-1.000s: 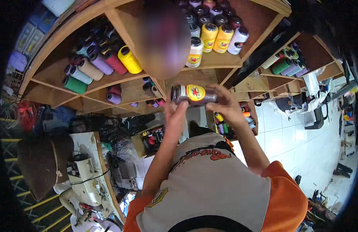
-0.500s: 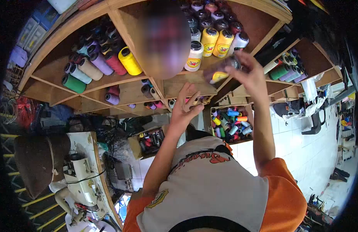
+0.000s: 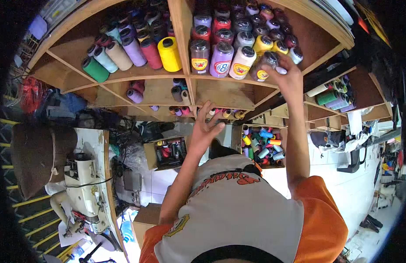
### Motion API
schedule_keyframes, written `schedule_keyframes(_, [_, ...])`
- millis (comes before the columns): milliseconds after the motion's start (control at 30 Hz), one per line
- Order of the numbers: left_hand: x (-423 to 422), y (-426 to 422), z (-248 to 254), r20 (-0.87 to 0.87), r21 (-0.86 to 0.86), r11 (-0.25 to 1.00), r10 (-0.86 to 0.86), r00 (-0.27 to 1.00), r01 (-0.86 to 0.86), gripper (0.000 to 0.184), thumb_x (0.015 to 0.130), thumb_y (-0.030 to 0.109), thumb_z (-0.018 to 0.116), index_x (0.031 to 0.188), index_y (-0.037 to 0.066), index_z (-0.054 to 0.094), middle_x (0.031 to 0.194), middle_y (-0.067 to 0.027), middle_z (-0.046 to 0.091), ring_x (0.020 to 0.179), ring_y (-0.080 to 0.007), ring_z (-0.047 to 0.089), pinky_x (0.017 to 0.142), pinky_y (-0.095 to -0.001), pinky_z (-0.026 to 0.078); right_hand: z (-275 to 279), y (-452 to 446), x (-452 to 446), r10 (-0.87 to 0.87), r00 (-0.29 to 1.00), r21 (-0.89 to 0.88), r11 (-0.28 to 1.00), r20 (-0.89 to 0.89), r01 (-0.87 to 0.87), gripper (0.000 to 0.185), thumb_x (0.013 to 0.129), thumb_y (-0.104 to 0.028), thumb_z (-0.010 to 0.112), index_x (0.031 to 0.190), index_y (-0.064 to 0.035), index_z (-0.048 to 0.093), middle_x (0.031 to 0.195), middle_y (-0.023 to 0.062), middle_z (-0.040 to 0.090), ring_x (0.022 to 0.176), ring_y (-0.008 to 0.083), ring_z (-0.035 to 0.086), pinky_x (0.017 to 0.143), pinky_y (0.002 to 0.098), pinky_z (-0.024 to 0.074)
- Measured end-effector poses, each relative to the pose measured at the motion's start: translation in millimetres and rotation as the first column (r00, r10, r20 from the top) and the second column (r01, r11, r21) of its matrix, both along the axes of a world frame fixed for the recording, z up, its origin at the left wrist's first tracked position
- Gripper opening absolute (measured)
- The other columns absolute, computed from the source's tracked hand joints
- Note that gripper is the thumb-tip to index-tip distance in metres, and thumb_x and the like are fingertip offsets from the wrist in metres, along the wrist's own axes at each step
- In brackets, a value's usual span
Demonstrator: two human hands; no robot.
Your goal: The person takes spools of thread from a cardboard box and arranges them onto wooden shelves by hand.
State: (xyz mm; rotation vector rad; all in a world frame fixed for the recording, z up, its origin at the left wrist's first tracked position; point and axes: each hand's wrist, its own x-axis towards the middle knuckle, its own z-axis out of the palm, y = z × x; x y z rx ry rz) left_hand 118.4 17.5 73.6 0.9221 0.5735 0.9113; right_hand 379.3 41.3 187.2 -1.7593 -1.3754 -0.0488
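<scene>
Wooden shelving point(image 3: 181, 30): curved along its front edge and split by uprights; spools are stood in close rows in the upper compartments.
Dark brown spool point(image 3: 257, 72): held at the front of the right-hand upper compartment, just beside a cream spool point(image 3: 243, 63); whether its base is fully seated cannot be told.
Right hand point(image 3: 288, 78): fingers are closed about the right side of the dark brown spool.
Left hand point(image 3: 205, 129): fingers are spread apart, raised near the lower compartments.
Tiled floor point(image 3: 338, 190): white, brightly lit, seen at the right.
Crowding: yellow spools point(image 3: 262, 44) are packed just behind, and the view of them is partly blocked by the right hand.
Left compartment: a bright yellow spool point(image 3: 169, 56) is stood at the edge beside a red spool point(image 3: 151, 55).
Below: mixed spools are heaped in a cardboard box point(image 3: 236, 139).
Sewing machine point(image 3: 85, 182): set on a table point(image 3: 92, 138) at the left.
</scene>
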Motion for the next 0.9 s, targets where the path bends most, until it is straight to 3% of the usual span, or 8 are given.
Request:
schedule_keyframes(133, [-2, 0, -4, 0.034, 0.003, 1.0, 0.029, 0.999, -0.029, 0.077, 0.078, -0.003, 0.064, 0.141, 0.003, 0.019, 0.138, -0.0135, 0.031, 0.123, -0.0269, 0.042, 0.096, -0.0323, 0.04, -28, -6, -3, 0.038, 0.994, -0.109, 0.993, -0.105, -0.05, 0.05, 0.067, -0.027, 0.078, 0.103, 0.0032, 0.06, 0.093, 0.0175, 0.066, 0.086, 0.0244, 0.066, 0.073, 0.0331, 0.0513])
schedule_keyframes(400, [-4, -4, -17, 0.017, -0.015, 0.999, 0.042, 0.999, -0.042, 0.07, 0.079, -0.005, 0.062, 0.138, 0.003, 0.026, 0.136, -0.0137, 0.034, 0.12, -0.0266, 0.046, 0.095, -0.0331, 0.041, -45, -8, -7, 0.014, 0.991, -0.045, 0.999, -0.136, -0.02, 0.047, 0.066, -0.022, 0.078, 0.102, 0.0038, 0.061, 0.09, 0.015, 0.068, 0.083, 0.023, 0.067, 0.073, 0.0316, 0.0514])
schedule_keyframes(500, [-8, -6, -36, -0.024, 0.042, 0.997, 0.068, 0.997, -0.067, 0.066, 0.078, 0.004, 0.065, 0.135, 0.003, 0.032, 0.131, -0.0149, 0.041, 0.117, -0.0301, 0.049, 0.087, -0.0385, 0.048, -61, -18, 6, -0.062, 0.996, -0.006, 0.998, -0.065, 0.062, 0.042, 0.07, -0.02, 0.076, 0.101, 0.0042, 0.061, 0.086, 0.0125, 0.068, 0.08, 0.019, 0.066, 0.072, 0.0293, 0.0509])
schedule_keyframes(600, [-23, -8, -46, -0.108, -0.029, 0.997, 0.062, 0.992, -0.065, 0.051, 0.081, 0.007, 0.062, 0.127, 0.002, 0.042, 0.114, -0.0125, 0.054, 0.103, -0.0246, 0.058, 0.082, -0.0346, 0.049, -53, -40, 5, -0.016, 0.941, -0.185, 0.981, -0.339, -0.051, 0.035, 0.073, -0.016, 0.072, 0.101, 0.0027, 0.061, 0.084, 0.0088, 0.067, 0.076, 0.0138, 0.063, 0.07, 0.027, 0.0501])
schedule_keyframes(700, [-50, -10, -83, -0.255, -0.034, 0.999, 0.022, 0.967, -0.032, 0.036, 0.083, 0.011, 0.06, 0.116, 0.002, 0.052, 0.093, -0.0085, 0.059, 0.083, -0.0188, 0.062, 0.075, -0.0304, 0.05, -68, -58, -8, 0.057, 0.685, -0.374, 0.804, -0.726, -0.463, 0.027, 0.078, -0.013, 0.067, 0.101, 0.001, 0.06, 0.089, 0.0072, 0.065, 0.079, 0.0142, 0.061, 0.071, 0.0255, 0.049])
schedule_keyframes(733, [-60, -9, -90, -0.336, -0.05, 0.999, -0.004, 0.942, -0.014, 0.033, 0.083, 0.012, 0.06, 0.113, 0.002, 0.054, 0.089, -0.0074, 0.058, 0.079, -0.0178, 0.062, 0.071, -0.0296, 0.049, -80, -58, -14, 0.126, 0.681, -0.458, 0.651, -0.722, -0.605, 0.025, 0.08, -0.014, 0.066, 0.101, -0.0009, 0.061, 0.086, 0.0058, 0.065, 0.077, 0.0133, 0.061, 0.069, 0.0253, 0.0483])
schedule_keyframes(767, [-72, -11, -98, -0.415, -0.081, 0.997, -0.031, 0.909, -0.003, 0.03, 0.082, 0.013, 0.06, 0.11, 0.002, 0.056, 0.085, -0.0063, 0.058, 0.075, -0.0168, 0.061, 0.068, -0.0288, 0.049, -110, -59, -22, 0.084, 0.557, -0.408, 0.592, -0.827, -0.695, 0.025, 0.081, -0.017, 0.064, 0.101, -0.0006, 0.061, 0.087, 0.0065, 0.065, 0.078, 0.0129, 0.061, 0.069, 0.0252, 0.0485])
schedule_keyframes(900, [-123, -32, -177, -0.624, -0.206, 0.977, -0.085, 0.777, -0.058, 0.022, 0.081, 0.02, 0.06, 0.095, 0.003, 0.062, 0.074, -0.0085, 0.061, 0.065, -0.0141, 0.06, 0.058, -0.0297, 0.048, -179, -55, -111, -0.011, 0.536, -0.508, 0.335, -0.844, -0.794, 0.026, 0.084, -0.019, 0.062, 0.102, -0.0008, 0.06, 0.085, 0.0059, 0.064, 0.076, 0.0124, 0.061, 0.066, 0.025, 0.0492])
